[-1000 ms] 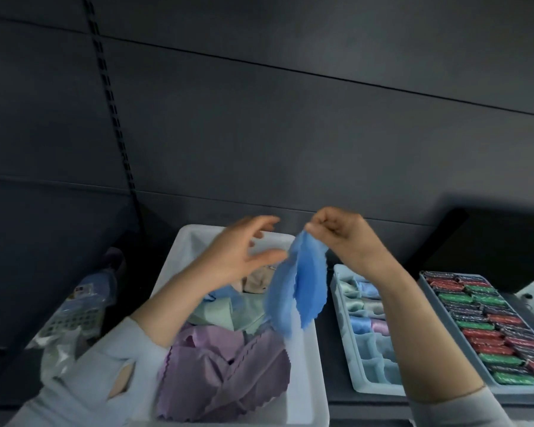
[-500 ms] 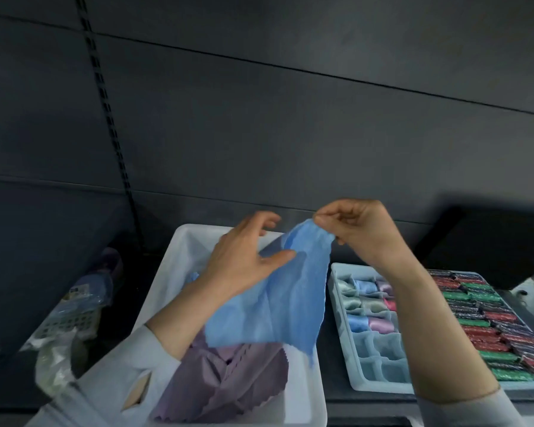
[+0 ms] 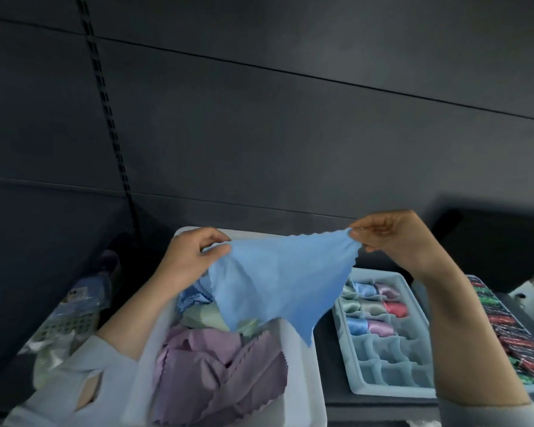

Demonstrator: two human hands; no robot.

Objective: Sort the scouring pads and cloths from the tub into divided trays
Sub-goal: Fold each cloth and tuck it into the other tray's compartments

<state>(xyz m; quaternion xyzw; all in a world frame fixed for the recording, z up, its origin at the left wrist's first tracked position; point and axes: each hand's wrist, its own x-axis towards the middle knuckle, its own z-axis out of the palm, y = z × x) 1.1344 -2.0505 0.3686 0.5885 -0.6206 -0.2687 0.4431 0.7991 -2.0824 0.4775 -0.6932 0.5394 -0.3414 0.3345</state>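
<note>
A light blue cloth (image 3: 278, 278) with a zigzag edge hangs spread out above the white tub (image 3: 302, 380). My left hand (image 3: 195, 254) pinches its left corner and my right hand (image 3: 392, 235) pinches its right corner, pulling it taut between them. Inside the tub lie purple cloths (image 3: 216, 374), pale green cloths (image 3: 204, 315) and another blue one. To the right sits a pale blue divided tray (image 3: 383, 362) with rolled cloths in blue, pink, green and red in its far compartments; its near compartments hold nothing.
A second tray (image 3: 512, 331) at the far right holds rows of red, green and dark items. A perforated basket (image 3: 71, 322) with packaged goods stands at the left. A dark panelled wall rises behind, with a dark box at the upper right.
The blue cloth hung folded from my right hand. My left hand took its other corner, and both hands moved apart, spreading it wide.
</note>
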